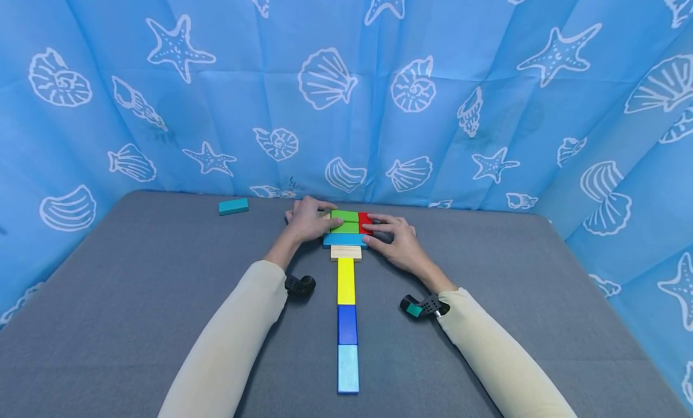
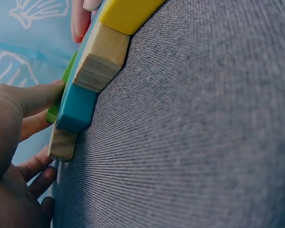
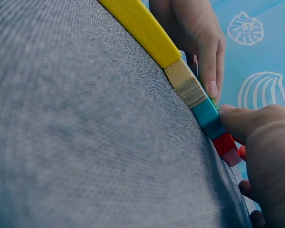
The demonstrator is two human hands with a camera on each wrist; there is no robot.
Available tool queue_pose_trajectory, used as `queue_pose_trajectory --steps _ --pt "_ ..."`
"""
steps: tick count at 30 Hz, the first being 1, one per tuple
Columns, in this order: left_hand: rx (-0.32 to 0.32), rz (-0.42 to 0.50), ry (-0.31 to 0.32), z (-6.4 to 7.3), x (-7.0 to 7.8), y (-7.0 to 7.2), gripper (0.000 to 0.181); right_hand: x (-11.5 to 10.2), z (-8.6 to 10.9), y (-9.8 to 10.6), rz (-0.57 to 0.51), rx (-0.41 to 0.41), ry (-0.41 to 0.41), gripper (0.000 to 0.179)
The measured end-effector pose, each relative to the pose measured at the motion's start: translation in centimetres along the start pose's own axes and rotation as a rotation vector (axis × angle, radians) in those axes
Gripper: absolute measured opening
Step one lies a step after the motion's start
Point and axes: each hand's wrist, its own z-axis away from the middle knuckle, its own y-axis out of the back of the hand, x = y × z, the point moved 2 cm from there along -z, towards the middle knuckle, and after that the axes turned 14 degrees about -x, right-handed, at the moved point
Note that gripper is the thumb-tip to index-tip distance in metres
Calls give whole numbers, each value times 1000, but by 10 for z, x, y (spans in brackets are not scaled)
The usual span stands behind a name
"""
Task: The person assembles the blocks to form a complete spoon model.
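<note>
My left hand [image 1: 310, 221] pinches a green block [image 1: 344, 216], thumb on its near side and index finger at its far edge. A second green block [image 1: 349, 227] lies just nearer, with a thin wedge-shaped gap between the two. Left of them, a wooden block [image 2: 62, 145] is mostly hidden by that hand in the head view. My right hand [image 1: 399, 242] touches a red block [image 1: 365, 223] with extended fingers, its thumb at the right end of a blue crosswise block [image 1: 344, 240].
Toward me run a short wooden block [image 1: 345, 253], a yellow block [image 1: 346, 281], a dark blue block [image 1: 348, 325] and a light blue block [image 1: 348, 368] in line. A teal block [image 1: 233, 207] lies apart at the back left of the grey table [image 1: 135, 304]. A blue curtain [image 1: 346, 135] hangs behind.
</note>
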Motion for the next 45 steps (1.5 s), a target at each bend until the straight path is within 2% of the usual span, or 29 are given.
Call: queue_pose_trajectory --steps 10,16,24,32,40,45 --pt "-35 -32 -6 2 0 1 43 0 0 0 -3 1 9 40" --pt "-29 -37 -26 3 -1 1 45 -1 1 0 -3 10 20 40" --pt "43 5 -68 13 -7 2 47 -1 1 0 1 9 10 41" --pt "105 18 -111 28 -16 10 47 1 1 0 4 10 11 40" --pt "191 8 -111 40 -30 23 48 2 0 0 -1 4 8 40" --pt "203 9 -105 48 -43 31 50 1 0 0 0 0 6 40"
